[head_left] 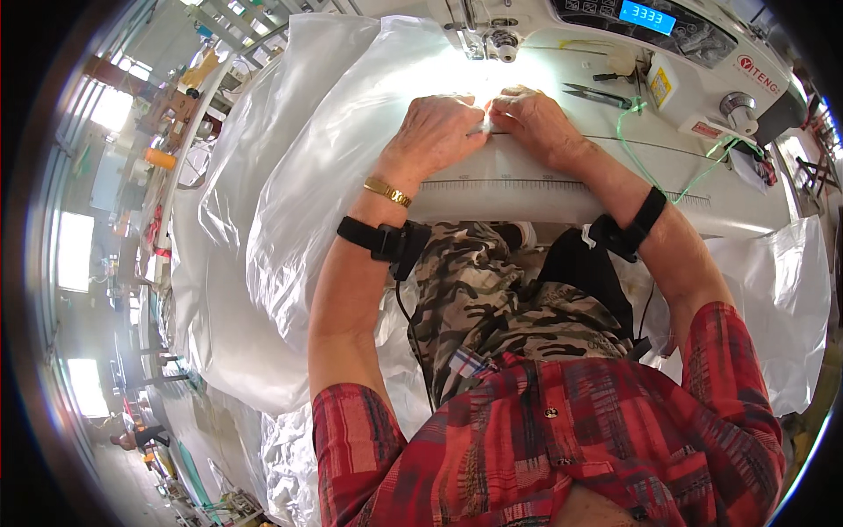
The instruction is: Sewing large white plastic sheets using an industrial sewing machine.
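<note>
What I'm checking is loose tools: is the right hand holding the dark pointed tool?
No, the dark pointed tool lies on the white work surface, apart from and to the right of the right hand.

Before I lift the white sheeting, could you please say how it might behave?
The white sheeting is probably floppy, since it droops in loose folds. It looks thin and translucent, so likely light for its size. Its glossy sheen suggests slipperiness.
</note>
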Demonstrator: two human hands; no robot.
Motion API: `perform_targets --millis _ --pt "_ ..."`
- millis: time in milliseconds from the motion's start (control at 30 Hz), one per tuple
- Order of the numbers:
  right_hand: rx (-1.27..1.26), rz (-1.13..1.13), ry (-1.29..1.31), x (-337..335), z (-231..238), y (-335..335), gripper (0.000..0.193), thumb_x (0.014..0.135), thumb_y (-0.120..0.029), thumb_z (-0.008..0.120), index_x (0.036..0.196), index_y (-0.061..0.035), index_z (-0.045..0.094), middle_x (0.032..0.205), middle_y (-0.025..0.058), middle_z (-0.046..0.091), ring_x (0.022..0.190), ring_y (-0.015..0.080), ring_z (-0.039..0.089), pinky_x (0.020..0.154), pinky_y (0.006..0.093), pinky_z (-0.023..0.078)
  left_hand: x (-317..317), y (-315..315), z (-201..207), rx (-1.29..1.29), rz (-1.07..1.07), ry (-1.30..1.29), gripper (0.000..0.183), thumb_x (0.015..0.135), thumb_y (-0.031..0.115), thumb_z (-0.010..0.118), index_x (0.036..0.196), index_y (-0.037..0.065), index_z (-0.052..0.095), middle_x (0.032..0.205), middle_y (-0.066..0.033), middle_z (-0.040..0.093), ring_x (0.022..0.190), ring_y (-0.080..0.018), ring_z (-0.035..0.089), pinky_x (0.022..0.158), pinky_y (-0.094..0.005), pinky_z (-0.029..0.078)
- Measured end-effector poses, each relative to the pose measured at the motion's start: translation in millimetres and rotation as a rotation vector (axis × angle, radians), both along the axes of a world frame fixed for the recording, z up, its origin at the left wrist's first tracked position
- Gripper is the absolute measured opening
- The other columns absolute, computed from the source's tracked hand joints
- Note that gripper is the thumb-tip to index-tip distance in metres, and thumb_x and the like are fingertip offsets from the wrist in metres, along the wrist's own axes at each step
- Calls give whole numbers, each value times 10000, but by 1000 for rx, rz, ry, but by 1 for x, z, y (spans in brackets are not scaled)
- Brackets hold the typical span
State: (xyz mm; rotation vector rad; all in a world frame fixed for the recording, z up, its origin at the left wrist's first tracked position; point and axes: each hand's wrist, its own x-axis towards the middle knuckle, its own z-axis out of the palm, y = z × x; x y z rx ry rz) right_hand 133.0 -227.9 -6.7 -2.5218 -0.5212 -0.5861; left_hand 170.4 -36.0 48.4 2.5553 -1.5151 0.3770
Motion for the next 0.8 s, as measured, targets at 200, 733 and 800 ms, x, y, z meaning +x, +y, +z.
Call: perform_targets --millis 200,733,800 --pt "133 -51 81 10 -10 -6 208 924 -210 574 929 -18 652 865 161 653 849 327 602 815 407 478 2 -6 -12 -62 36 -58 197 795 220 668 818 25 683 966 -154 671 892 -310 647 758 -420 523" --pt "82 22 7 1 -3 -7 174 860 -171 575 925 -21 633 856 173 654 882 347 612 838 434 467 10 -5 -17 -174 190 161 231 829 224 631 889 11 696 966 -160 644 895 -315 624 798 -413 505" --pt "95 26 8 1 0 -2 164 863 -169 578 915 -27 642 863 168 656 882 343 612 837 430 468 12 -3 -19 -151 199 156 242 834 239 649 895 10 698 987 -155 657 889 -301 629 786 -399 510"
